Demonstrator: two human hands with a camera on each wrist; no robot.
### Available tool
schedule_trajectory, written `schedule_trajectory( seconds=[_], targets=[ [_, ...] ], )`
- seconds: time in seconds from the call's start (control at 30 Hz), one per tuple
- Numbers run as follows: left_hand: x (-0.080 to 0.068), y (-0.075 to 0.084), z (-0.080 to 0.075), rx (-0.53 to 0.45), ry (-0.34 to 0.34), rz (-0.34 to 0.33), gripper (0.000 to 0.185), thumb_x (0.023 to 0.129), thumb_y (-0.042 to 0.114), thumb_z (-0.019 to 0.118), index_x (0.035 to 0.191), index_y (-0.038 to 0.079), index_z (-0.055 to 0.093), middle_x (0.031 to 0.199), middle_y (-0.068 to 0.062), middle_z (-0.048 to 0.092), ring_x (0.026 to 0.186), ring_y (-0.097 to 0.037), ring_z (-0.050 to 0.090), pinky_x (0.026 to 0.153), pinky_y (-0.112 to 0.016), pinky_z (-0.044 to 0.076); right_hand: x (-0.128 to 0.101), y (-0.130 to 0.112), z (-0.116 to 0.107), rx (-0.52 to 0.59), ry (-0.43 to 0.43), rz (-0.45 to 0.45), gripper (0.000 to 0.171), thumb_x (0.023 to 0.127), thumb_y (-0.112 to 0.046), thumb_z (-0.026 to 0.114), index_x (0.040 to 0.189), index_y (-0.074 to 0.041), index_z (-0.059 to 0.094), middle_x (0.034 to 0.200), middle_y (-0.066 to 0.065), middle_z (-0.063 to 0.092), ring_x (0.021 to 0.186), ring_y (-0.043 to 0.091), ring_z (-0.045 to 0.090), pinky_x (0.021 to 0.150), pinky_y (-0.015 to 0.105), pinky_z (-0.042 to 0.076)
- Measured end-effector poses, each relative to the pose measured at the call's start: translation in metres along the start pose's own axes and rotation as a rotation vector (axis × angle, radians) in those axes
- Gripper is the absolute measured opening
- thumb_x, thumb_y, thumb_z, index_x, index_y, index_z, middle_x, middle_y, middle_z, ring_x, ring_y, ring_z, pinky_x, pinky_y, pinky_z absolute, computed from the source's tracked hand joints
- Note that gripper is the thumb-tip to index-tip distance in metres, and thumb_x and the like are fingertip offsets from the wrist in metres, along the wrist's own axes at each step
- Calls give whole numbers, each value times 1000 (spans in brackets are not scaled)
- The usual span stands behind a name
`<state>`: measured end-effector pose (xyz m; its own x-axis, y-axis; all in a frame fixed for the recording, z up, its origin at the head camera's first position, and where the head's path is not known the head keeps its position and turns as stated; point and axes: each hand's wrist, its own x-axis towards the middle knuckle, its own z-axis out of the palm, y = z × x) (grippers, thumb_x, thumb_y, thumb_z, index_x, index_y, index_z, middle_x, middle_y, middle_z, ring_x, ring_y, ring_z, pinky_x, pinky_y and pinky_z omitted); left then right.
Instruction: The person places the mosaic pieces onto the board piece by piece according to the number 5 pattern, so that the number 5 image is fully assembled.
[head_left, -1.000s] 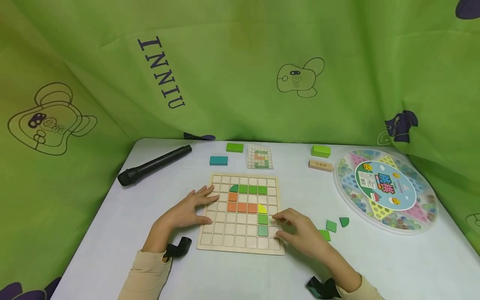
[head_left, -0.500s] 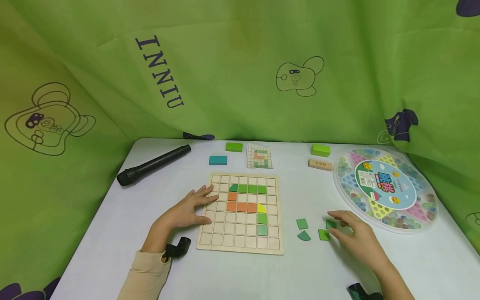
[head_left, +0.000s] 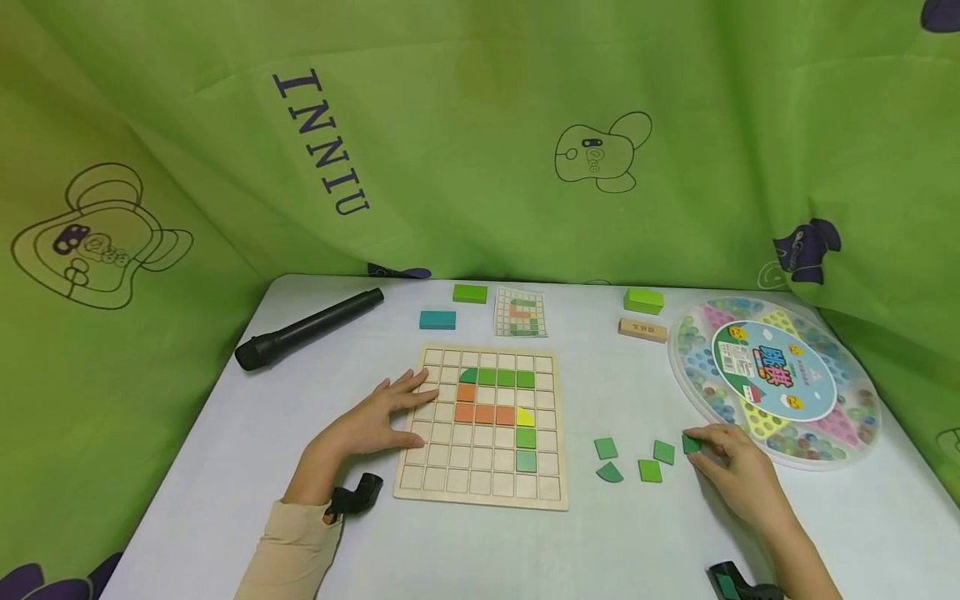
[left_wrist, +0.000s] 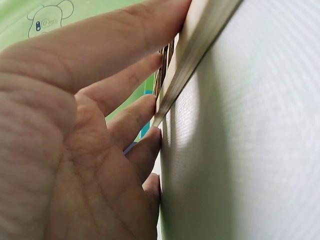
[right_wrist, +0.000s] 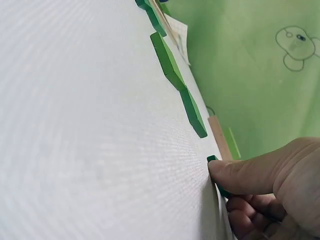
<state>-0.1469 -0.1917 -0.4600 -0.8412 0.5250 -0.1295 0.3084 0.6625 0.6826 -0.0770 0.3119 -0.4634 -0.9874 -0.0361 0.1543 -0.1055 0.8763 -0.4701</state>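
Observation:
A wooden grid board [head_left: 420,487] lies at the table's middle, with green, orange and yellow tiles [head_left: 505,378] set in its cells. My left hand [head_left: 375,421] rests flat and open on the board's left edge [left_wrist: 200,45], fingers straight. To the right of the board, my right hand [head_left: 731,471] pinches a small dark green tile [head_left: 691,444] that lies on the table. In the right wrist view the thumb [right_wrist: 240,172] presses on that tile [right_wrist: 212,159]. Several loose green tiles [head_left: 649,470] lie between the board and this hand.
A pattern card [head_left: 519,313], green blocks [head_left: 469,293] [head_left: 642,300], a teal block [head_left: 437,320] and a wooden block [head_left: 642,330] sit behind the board. A black tube [head_left: 307,329] lies at the back left. A round marble game tray [head_left: 772,379] stands at the right. Green cloth surrounds the table.
My right hand left the board's right edge, moved right past the loose green tiles and took hold of the dark green tile. The left hand stayed put.

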Motion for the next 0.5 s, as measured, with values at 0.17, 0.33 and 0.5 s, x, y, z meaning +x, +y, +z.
schedule_trajectory(
  seconds=[0.17, 0.33, 0.5],
  targets=[
    [0, 0, 0, 5, 0, 2, 74, 76, 32, 78, 142, 15, 46, 158, -7, 20, 147, -30, 10, 118, -53, 2, -1, -3, 0, -23, 31, 6, 23, 81, -17, 74, 102, -8, 69, 102, 9, 64, 87, 12, 54, 69, 17, 40],
    [0, 1, -1, -1, -2, 6, 74, 76, 31, 78, 141, 15, 46, 158, -7, 20, 147, -30, 9, 118, -53, 1, -3, -24, -4, -16, 59, -24, 26, 80, -17, 75, 103, -8, 69, 99, 8, 65, 87, 18, 57, 69, 19, 43],
    [0, 1, -1, 9, -6, 15, 74, 77, 32, 77, 142, 15, 46, 158, -8, 20, 147, -31, 10, 118, -53, 2, -6, -60, 8, 87, 87, -205, 29, 72, -8, 80, 99, -12, 69, 94, -5, 65, 81, 5, 57, 70, 10, 45]
  ],
)
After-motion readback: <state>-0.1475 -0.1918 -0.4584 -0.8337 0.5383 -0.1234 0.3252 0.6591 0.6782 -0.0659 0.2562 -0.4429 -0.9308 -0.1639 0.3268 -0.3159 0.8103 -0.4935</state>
